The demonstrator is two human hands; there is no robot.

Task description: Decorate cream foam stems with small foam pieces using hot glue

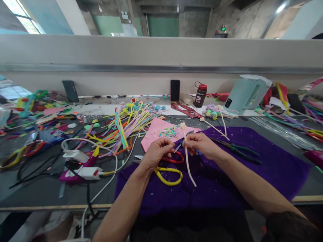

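My right hand (200, 144) pinches a cream pipe cleaner (188, 164) with a small knotted tuft at its upper end; the long tail hangs down toward me. To its left, my left hand (160, 151) is closed, thumb against fingertips, and what it holds is too small to make out. Under the hands lies a purple cloth (217, 188). Scissors with yellow handles (171, 181) and a red-handled pair (178, 157) rest by my left hand. Green-handled pliers (237, 148) are right of my right hand. Beyond, a pink sheet (148, 136) carries many small coloured cut pieces (170, 131).
Bundled pipe cleaner flowers (133, 117) lie at back left. A white charger (89, 172) and cables sit front left. Against the wall stand a phone (175, 90), a red-capped bottle (201, 95) and a mint kettle (246, 94). Clear strips (282, 132) lie right.
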